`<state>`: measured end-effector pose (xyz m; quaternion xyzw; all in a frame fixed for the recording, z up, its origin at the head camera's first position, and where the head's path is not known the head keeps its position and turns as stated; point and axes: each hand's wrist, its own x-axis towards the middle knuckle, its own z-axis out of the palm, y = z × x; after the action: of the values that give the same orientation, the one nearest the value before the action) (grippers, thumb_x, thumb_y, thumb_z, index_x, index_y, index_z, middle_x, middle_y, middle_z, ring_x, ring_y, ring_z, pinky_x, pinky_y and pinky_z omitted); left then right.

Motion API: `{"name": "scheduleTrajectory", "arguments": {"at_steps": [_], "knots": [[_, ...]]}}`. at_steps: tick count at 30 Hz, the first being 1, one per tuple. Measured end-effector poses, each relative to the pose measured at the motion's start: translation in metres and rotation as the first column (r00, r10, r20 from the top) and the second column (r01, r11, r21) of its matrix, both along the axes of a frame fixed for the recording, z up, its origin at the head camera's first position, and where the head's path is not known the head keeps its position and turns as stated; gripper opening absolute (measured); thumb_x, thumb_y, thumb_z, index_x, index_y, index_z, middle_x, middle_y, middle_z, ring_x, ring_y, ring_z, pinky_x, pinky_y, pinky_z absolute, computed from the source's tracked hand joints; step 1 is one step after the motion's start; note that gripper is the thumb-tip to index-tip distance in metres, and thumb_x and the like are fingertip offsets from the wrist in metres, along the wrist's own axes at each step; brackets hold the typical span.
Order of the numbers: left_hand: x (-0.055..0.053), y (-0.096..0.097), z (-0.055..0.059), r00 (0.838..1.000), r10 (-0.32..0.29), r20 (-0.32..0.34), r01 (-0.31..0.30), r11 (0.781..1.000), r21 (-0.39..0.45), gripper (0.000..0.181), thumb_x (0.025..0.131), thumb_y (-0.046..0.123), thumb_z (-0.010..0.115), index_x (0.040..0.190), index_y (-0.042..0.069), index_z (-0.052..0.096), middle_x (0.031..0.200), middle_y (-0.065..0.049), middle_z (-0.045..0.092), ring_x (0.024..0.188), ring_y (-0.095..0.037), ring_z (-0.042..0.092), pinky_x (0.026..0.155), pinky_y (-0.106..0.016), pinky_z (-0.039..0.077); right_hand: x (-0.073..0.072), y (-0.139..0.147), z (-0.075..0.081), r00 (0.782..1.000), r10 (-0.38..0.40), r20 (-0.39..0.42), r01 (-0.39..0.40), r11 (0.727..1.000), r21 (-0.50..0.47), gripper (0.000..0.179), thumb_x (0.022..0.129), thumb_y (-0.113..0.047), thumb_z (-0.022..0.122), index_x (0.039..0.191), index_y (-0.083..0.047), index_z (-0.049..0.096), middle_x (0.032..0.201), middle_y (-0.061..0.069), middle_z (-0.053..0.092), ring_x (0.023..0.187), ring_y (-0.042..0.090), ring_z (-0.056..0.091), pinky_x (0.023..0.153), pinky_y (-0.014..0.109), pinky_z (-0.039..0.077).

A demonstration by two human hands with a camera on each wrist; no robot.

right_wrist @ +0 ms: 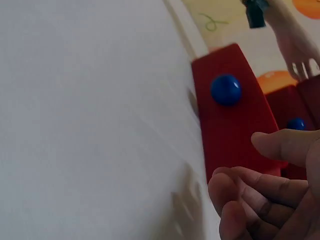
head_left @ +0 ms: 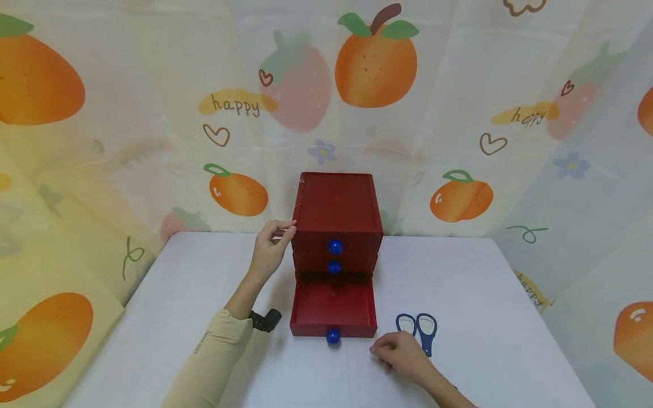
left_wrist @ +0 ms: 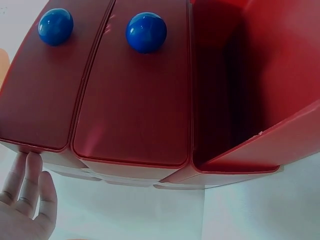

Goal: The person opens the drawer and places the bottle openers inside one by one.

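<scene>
A dark red drawer cabinet (head_left: 336, 201) stands at the middle of the table, its bottom drawer (head_left: 334, 310) pulled out and showing a bare inside. Blue round knobs (left_wrist: 146, 32) are on the drawer fronts. My left hand (head_left: 270, 249) rests its fingertips against the cabinet's upper left side, with fingers nearly straight in the left wrist view. The right hand (head_left: 400, 354) hovers just in front and to the right of the open drawer, fingers loosely bent and holding nothing. Partly behind it lies a pair of scissors (head_left: 427, 343) with dark blue handles; the blades are not visible.
The white table (head_left: 449, 272) reaches back to a fruit-printed cloth (head_left: 377, 136) that hangs behind it and at both sides. A black wrist camera (head_left: 266, 321) is strapped to the left wrist, beside the open drawer.
</scene>
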<state>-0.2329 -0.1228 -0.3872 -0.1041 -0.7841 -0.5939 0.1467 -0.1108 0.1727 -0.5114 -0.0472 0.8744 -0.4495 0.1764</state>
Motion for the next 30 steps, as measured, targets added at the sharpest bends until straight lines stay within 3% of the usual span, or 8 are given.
{"name": "scheduleTrajectory", "arguments": {"at_steps": [4, 7, 14, 22, 25, 30], "knots": [[0.000, -0.001, -0.001, 1.000, 0.005, 0.008, -0.005, 1.000, 0.007, 0.021, 0.096, 0.011, 0.060, 0.109, -0.005, 0.065, 0.121, -0.020, 0.062, 0.087, 0.001, 0.054, 0.076, -0.016, 0.046, -0.002, 0.010, 0.008, 0.995, -0.055, -0.081, 0.063, 0.993, 0.100, 0.017, 0.086, -0.021, 0.071, 0.087, -0.005, 0.074, 0.063, 0.001, 0.062, 0.056, 0.012, 0.053, 0.050, 0.023, 0.043], [-0.001, -0.001, -0.001, 1.000, 0.001, 0.003, -0.001, 1.000, 0.014, 0.021, 0.096, 0.010, 0.060, 0.108, -0.006, 0.065, 0.120, -0.021, 0.062, 0.086, 0.002, 0.054, 0.075, -0.015, 0.046, -0.003, 0.016, 0.012, 0.986, -0.103, -0.128, 0.129, 0.969, 0.212, 0.016, 0.084, -0.022, 0.073, 0.082, -0.006, 0.073, 0.065, -0.001, 0.063, 0.058, 0.011, 0.052, 0.051, 0.024, 0.043], [-0.002, 0.000, 0.000, 1.000, -0.012, -0.009, 0.013, 1.000, 0.029, 0.020, 0.095, 0.008, 0.061, 0.106, -0.008, 0.065, 0.119, -0.023, 0.062, 0.084, 0.003, 0.054, 0.073, -0.013, 0.046, -0.001, 0.023, 0.014, 0.980, -0.145, -0.134, 0.191, 0.869, 0.457, 0.023, 0.083, -0.026, 0.075, 0.070, -0.008, 0.068, 0.057, -0.001, 0.056, 0.056, 0.013, 0.049, 0.050, 0.025, 0.039], [-0.002, 0.000, 0.000, 1.000, -0.013, -0.001, 0.013, 0.999, 0.046, 0.020, 0.095, 0.008, 0.061, 0.106, -0.008, 0.065, 0.119, -0.024, 0.063, 0.085, 0.001, 0.055, 0.072, -0.013, 0.046, 0.002, 0.025, 0.010, 0.981, -0.078, -0.176, 0.174, 0.751, 0.636, 0.039, 0.080, -0.036, 0.078, 0.060, -0.007, 0.059, 0.049, -0.001, 0.050, 0.047, 0.012, 0.047, 0.045, 0.023, 0.033], [-0.002, 0.000, 0.000, 1.000, -0.013, 0.000, 0.013, 0.999, 0.048, 0.020, 0.095, 0.008, 0.061, 0.106, -0.008, 0.065, 0.119, -0.024, 0.062, 0.084, 0.002, 0.055, 0.072, -0.013, 0.046, 0.002, 0.025, 0.009, 0.983, -0.061, -0.172, 0.161, 0.737, 0.657, 0.038, 0.079, -0.036, 0.079, 0.062, -0.006, 0.061, 0.050, -0.001, 0.050, 0.046, 0.013, 0.048, 0.044, 0.023, 0.034], [-0.002, 0.000, 0.001, 1.000, -0.010, -0.006, 0.010, 0.999, 0.047, 0.020, 0.094, 0.007, 0.061, 0.105, -0.009, 0.065, 0.118, -0.025, 0.062, 0.083, 0.003, 0.054, 0.072, -0.012, 0.046, 0.002, 0.023, 0.009, 0.986, -0.079, -0.150, 0.158, 0.750, 0.642, 0.034, 0.081, -0.029, 0.077, 0.061, -0.007, 0.060, 0.050, -0.001, 0.051, 0.045, 0.013, 0.049, 0.043, 0.023, 0.035]]}}
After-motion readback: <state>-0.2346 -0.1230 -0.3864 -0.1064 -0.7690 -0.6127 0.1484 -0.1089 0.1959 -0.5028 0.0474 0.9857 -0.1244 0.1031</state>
